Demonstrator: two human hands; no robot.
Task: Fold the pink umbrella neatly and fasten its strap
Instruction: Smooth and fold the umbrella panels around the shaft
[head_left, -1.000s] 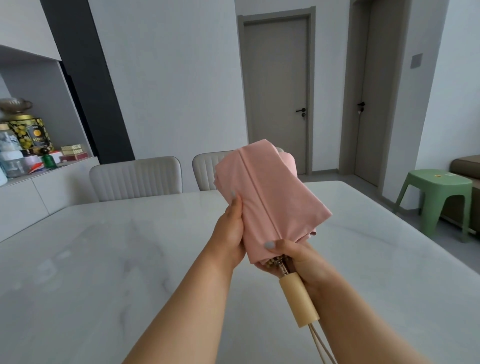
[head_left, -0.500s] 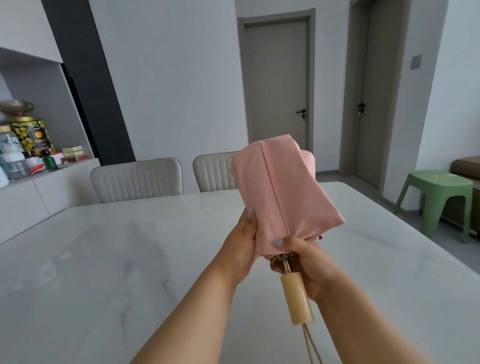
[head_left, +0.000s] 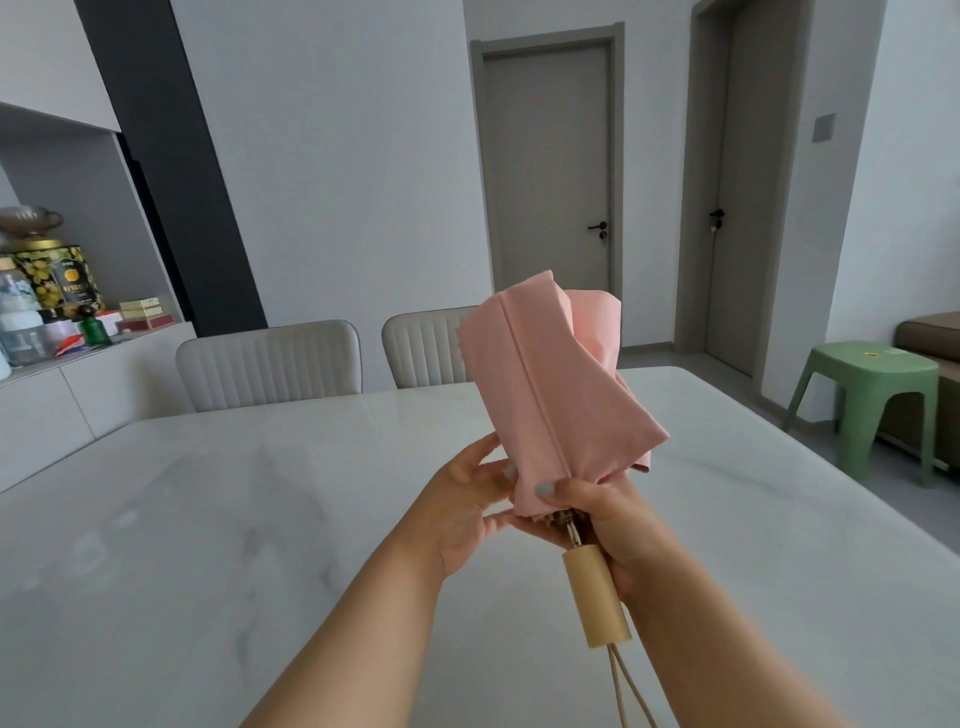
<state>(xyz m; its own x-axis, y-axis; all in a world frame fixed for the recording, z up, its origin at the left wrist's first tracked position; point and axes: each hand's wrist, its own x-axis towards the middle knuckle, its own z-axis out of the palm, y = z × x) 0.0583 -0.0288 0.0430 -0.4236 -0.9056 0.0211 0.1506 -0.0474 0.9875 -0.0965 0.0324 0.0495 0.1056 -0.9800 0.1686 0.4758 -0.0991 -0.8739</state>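
Observation:
The pink umbrella (head_left: 550, 384) is collapsed and held upright over the table, its canopy hanging in loose flat folds. A pale wooden handle (head_left: 595, 597) with a beige cord loop points down toward me. My right hand (head_left: 608, 525) grips the umbrella just above the handle, thumb pressed on the lower edge of the fabric. My left hand (head_left: 467, 504) sits at the lower left edge of the canopy, fingers spread and touching the fabric's hem. The strap is not visible.
A white marble table (head_left: 208, 545) spreads below my hands. Two grey chairs (head_left: 270, 364) stand at its far side. A green stool (head_left: 872, 395) is at the right, a cluttered sideboard (head_left: 57, 322) at the left.
The umbrella has shifted right and tilted more upright. My left hand slid down from the canopy's side to its lower hem, fingers now spread.

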